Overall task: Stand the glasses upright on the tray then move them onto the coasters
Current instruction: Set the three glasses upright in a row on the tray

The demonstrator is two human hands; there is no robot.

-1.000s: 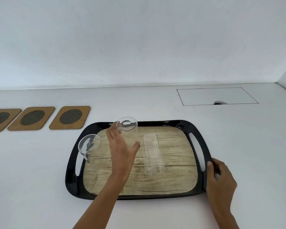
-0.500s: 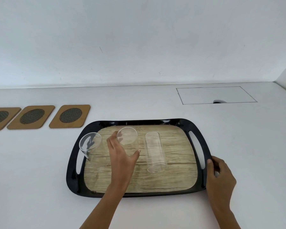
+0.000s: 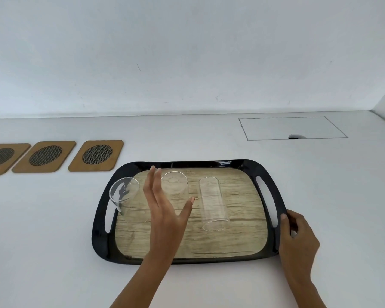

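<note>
A: The left hand (image 3: 165, 210) is spread, fingers and thumb apart beside the middle glass (image 3: 175, 185), gripping nothing. The right hand (image 3: 298, 238) curls around the tray's (image 3: 273, 241) right rim, probably steadying it.

B: And the glasses?

A: All on the tray's wood-grain panel: clear, smooth cylinders. The middle looks upright, the left glass (image 3: 125, 192) tilts, the right glass (image 3: 212, 203) lies down. Three coasters (image 3: 96, 155), tan with mesh ovals, wait well left.

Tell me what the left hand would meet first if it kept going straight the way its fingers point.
Probably the black far rim of the tray: the left hand is open, fingers aimed away between the left glass and middle glass. Depth is unclear; it might brush the middle glass.
</note>
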